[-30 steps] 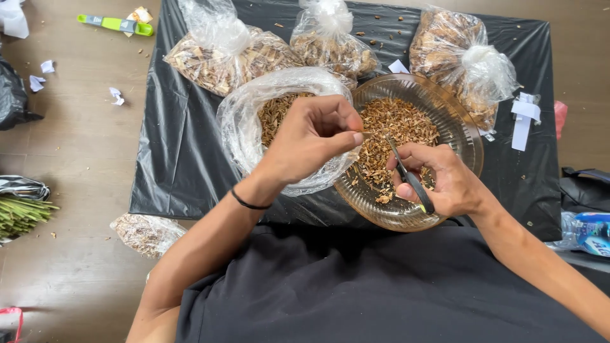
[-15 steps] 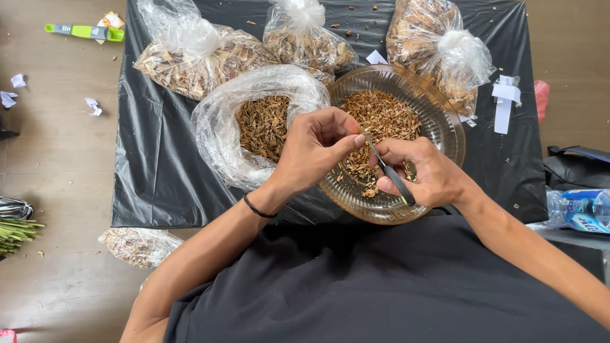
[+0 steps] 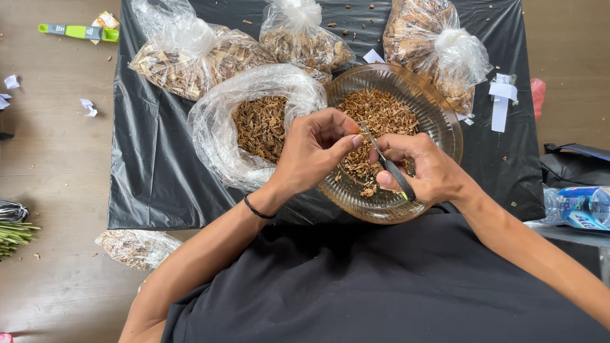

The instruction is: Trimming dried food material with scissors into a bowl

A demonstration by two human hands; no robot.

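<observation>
My right hand [image 3: 427,169] grips small dark scissors [image 3: 391,166] over a clear glass bowl [image 3: 445,121] of brown dried plant bits. The blades point up-left toward my left hand [image 3: 316,150], whose thumb and fingers pinch a small dried piece right at the blade tips, above the bowl's left side. A black band circles my left wrist. Just left of the bowl lies an open clear plastic bag [image 3: 222,136] holding more of the brown dried material.
Three knotted bags of dried material [image 3: 184,54] [image 3: 305,35] [image 3: 438,44] sit behind, all on a black plastic sheet [image 3: 149,171]. A green-handled tool [image 3: 79,32], paper scraps, another small bag [image 3: 133,246] and green stems [image 3: 13,232] lie on the wooden floor. A plastic bottle [image 3: 581,206] is at right.
My hands have come closer together over the bowl, the left fingers now meeting the scissor tips. The view has shifted a little, so everything sits lower and further left.
</observation>
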